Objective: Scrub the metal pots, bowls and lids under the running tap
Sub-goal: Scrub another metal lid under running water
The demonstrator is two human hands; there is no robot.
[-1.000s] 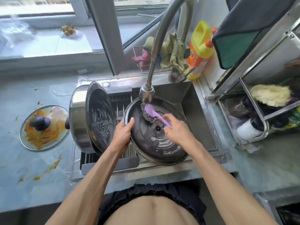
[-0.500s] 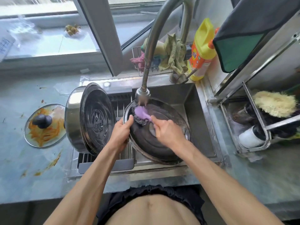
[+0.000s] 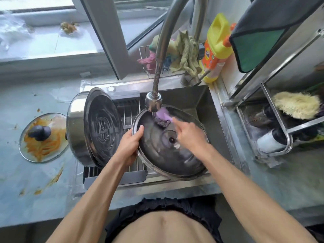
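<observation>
Here, the large round metal lid (image 3: 168,155) sits tilted in the sink (image 3: 201,102), underside up: dark, glossy, wet, with a raised rim and a central fixing point. The left hand (image 3: 128,146) grips its left rim, thumb hooked over the edge. The right hand (image 3: 188,135) curls round the purple handle of a steel-wool scrubber (image 3: 162,120), pressed on the lid directly beneath the tap head (image 3: 153,101).

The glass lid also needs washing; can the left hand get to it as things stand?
Probably not at once: the left hand grips the big lid, and the steel pot on its side lies between it and the glass lid.
</observation>
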